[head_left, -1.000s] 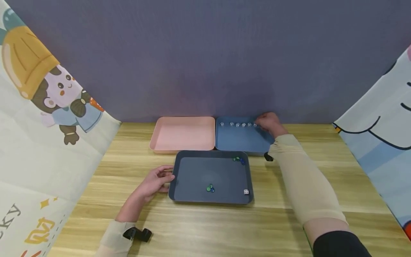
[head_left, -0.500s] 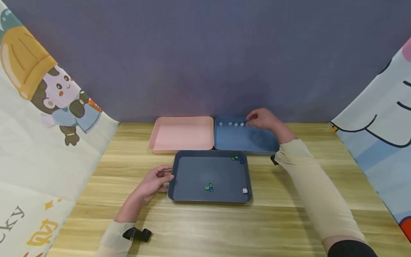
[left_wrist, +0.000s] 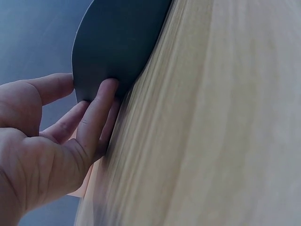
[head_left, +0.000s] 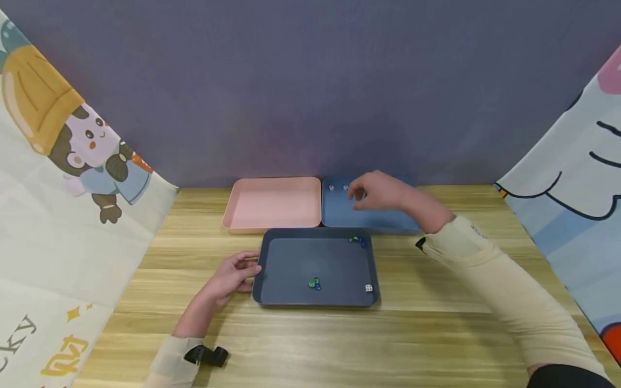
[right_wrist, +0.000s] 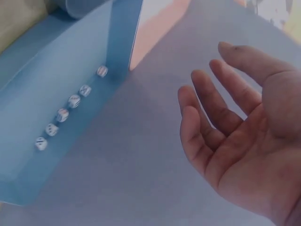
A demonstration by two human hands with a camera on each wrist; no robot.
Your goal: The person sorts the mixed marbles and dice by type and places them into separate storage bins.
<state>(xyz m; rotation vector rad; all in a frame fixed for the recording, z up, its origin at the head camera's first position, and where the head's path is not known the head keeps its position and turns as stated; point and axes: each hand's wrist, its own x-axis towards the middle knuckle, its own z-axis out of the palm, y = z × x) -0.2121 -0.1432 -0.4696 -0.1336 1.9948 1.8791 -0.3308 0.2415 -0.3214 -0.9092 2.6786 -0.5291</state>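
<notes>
My left hand (head_left: 236,276) holds the left rim of the dark grey tray (head_left: 291,293), thumb at the rim and other fingers against the outer wall. Over the blue tray (head_left: 388,218) hovers my right hand (head_left: 383,193), its fingers loosely bent and holding nothing, as the right wrist view shows. Along the blue tray's far side runs a row of several white dice (right_wrist: 74,100); in the head view the hand hides most of them. Inside the grey tray lie one white die (head_left: 369,289), a small green and blue cluster (head_left: 315,283) and another cluster (head_left: 358,240), perhaps glass beads.
A pink tray (head_left: 274,205) stands left of the blue one, behind the grey tray. All three rest on a wood-grain table (head_left: 291,345). A grey-blue backdrop (head_left: 310,91) rises behind, with printed cloths at both sides.
My right hand has left the right end of the dice row and moved leftward and nearer above the blue tray. The left hand stays at the grey tray.
</notes>
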